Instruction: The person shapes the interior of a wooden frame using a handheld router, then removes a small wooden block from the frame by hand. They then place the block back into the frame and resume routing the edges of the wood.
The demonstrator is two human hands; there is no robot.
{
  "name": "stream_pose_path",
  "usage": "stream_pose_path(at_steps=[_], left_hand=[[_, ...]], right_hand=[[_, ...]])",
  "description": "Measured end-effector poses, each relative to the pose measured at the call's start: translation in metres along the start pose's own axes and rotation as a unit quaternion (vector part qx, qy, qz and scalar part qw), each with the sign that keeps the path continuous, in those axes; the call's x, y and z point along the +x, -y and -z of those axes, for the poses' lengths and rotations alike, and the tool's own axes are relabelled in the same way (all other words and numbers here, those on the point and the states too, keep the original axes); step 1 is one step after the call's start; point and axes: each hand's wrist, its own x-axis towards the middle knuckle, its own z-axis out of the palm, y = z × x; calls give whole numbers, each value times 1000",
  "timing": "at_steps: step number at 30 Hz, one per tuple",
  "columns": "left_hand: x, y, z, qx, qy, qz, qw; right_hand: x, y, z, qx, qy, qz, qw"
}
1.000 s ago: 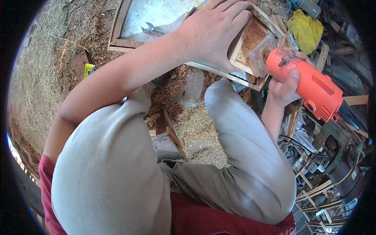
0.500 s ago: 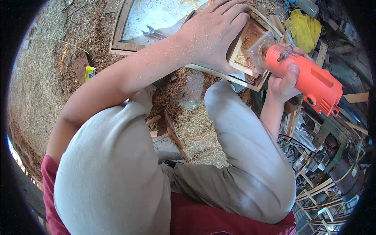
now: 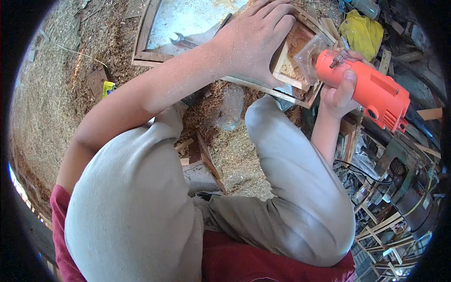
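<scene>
My right hand (image 3: 339, 96) is wrapped around the orange body of a trim router (image 3: 364, 89), which lies tilted with its motor end toward the lower right. The router's clear plastic base (image 3: 310, 56) rests at the edge of a small wooden piece (image 3: 290, 70) with pale edges. My left hand (image 3: 263, 40) grips that piece from the left, thumb near its lower corner and fingers across its top. The piece sits inside a wooden frame (image 3: 268, 89). Sawdust speckles my left forearm, and the router bit is hidden from view.
An open-end wrench (image 3: 181, 40) lies on the white panel (image 3: 174, 19) left of my left hand. A yellow cloth (image 3: 361, 33) is at the upper right. Wood shavings (image 3: 56, 117) cover the ground, and a green-grey machine (image 3: 399, 160) stands among wood scraps at right.
The router has shifted slightly left and upward along the edge of the wooden piece, its motor end rising a little. My left hand has barely moved.
</scene>
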Motion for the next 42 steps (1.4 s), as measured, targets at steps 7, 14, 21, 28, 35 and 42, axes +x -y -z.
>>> stream_pose_path(at_steps=[7,14,21,28,35,42], left_hand=[[0,1,-1,-2,-3,-2,1000],[1,2,-2,17,13,0,1000],[0,-1,1,1,3,9,1000],[-1,-3,2,7,3,9,1000],[0,-3,3,13,15,11,1000],[-1,-3,2,16,11,8,1000]], right_hand=[[0,4,-8,17,-10,4,1000],[2,-7,1,-3,-8,15,1000],[-2,-4,7,-10,7,14,1000],[-4,-1,7,-12,7,12,1000],[-8,3,0,-24,-28,20,999],[-13,1,9,-42,-31,10,999]])
